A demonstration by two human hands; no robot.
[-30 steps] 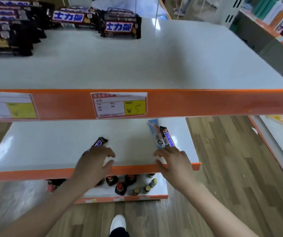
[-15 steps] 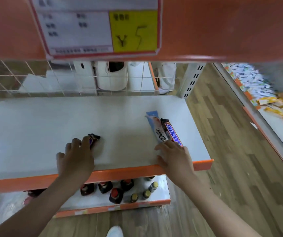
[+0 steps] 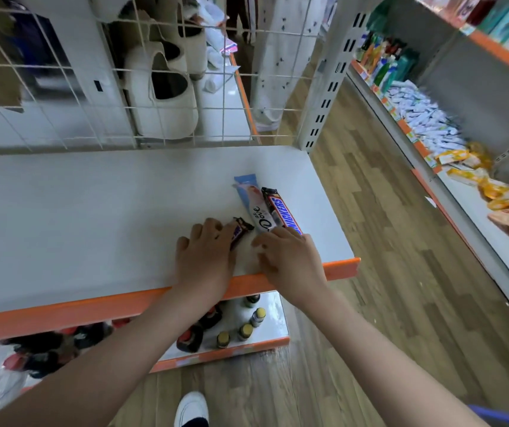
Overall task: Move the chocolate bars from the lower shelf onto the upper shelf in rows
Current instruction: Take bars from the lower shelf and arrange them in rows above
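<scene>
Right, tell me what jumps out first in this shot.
Two hands meet near the front edge of the white shelf: the left hand holds a small dark chocolate bar, and the right hand rests on the near ends of a Dove bar and a Snickers bar lying side by side.

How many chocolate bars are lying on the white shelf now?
3. A small dark-wrapped bar under the left hand; a pale blue Dove bar and a brown Snickers bar side by side, near ends under the right hand. The hands may hide more.
</scene>
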